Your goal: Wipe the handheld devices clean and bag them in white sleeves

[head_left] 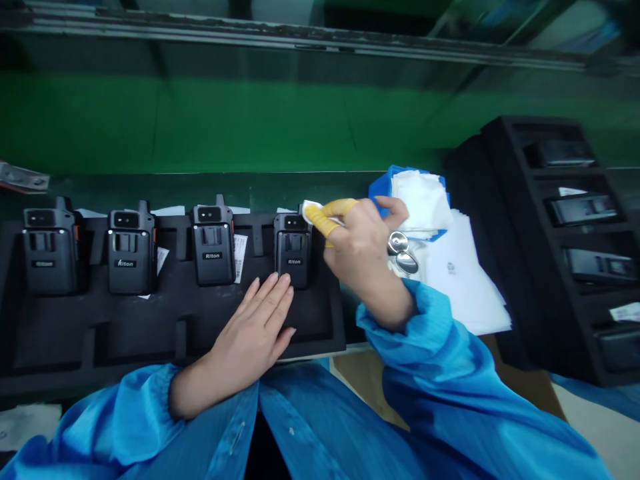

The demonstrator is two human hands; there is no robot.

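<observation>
Several black handheld radios marked "Riton" stand in a row in a black foam tray [210, 327]. My left hand [257, 323] lies flat with fingers stretched out, its fingertips at the lower edge of the rightmost radio [293, 250]. At that radio's upper right corner, my right hand [357, 233] presses a small white wipe [313, 204] with fingers in yellow finger cots. The wipe covers the radio's antenna area. Further left are a second radio [213, 247], a third radio [131, 253] and a fourth radio [51, 253].
A blue box [383, 183] of white wipes [420, 200] stands right of the tray, near round metal lids [403, 252] and white paper bags [465, 280]. Stacked black foam trays [530, 247] with more devices rise at the far right. White label slips [241, 257] lie behind the radios.
</observation>
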